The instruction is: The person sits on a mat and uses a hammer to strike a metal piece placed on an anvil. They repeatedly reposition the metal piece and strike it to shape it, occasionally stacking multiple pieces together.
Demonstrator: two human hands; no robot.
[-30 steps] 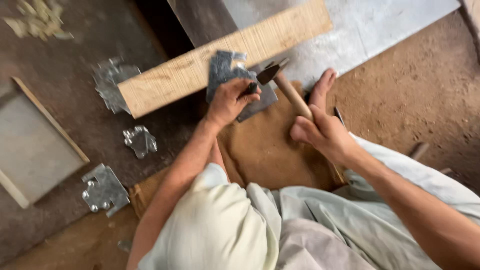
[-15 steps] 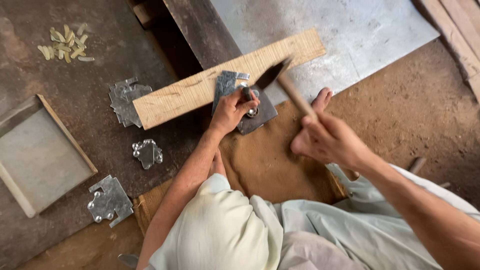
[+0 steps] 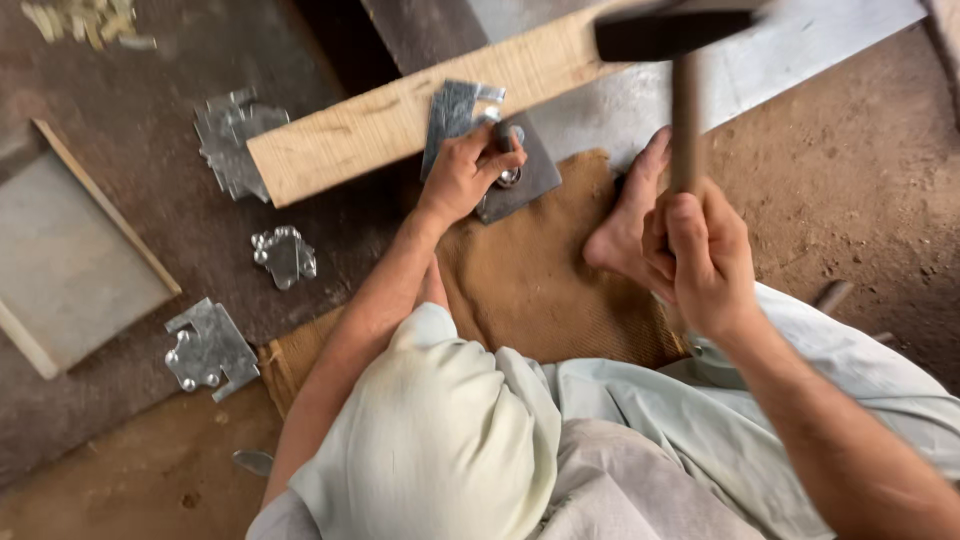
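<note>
A: Start from the plank [image 3: 400,125]. What lies left of it?

B: A shallow wooden tray [image 3: 75,255] on the floor, well left of the plank. Nearer it, three cut metal plates: one [image 3: 232,135] touching the plank's left end, a small one [image 3: 284,256] below that end, and a bigger one [image 3: 208,350] further down, by the tray.

A: And on the plank?

B: A bent metal piece [image 3: 455,112] lies over its lower edge, with a darker plate [image 3: 535,170] under it on the brown sacking [image 3: 545,270]. The left hand [image 3: 462,180] is closed around a short punch [image 3: 507,140], holding it upright on that metal just below the plank.

A: The other hand?

B: To the right of the plank's middle, the right hand [image 3: 700,255] grips the handle of a hammer [image 3: 680,60], its head raised and blurred above the plank. A bare foot [image 3: 630,220] rests beside it.

A: How to strike well?

B: I'd judge: keep the punch square to the metal, fingers low and clear of its top, eyes on the punch head, and bring the hammer straight down so it doesn't glance off.
</note>
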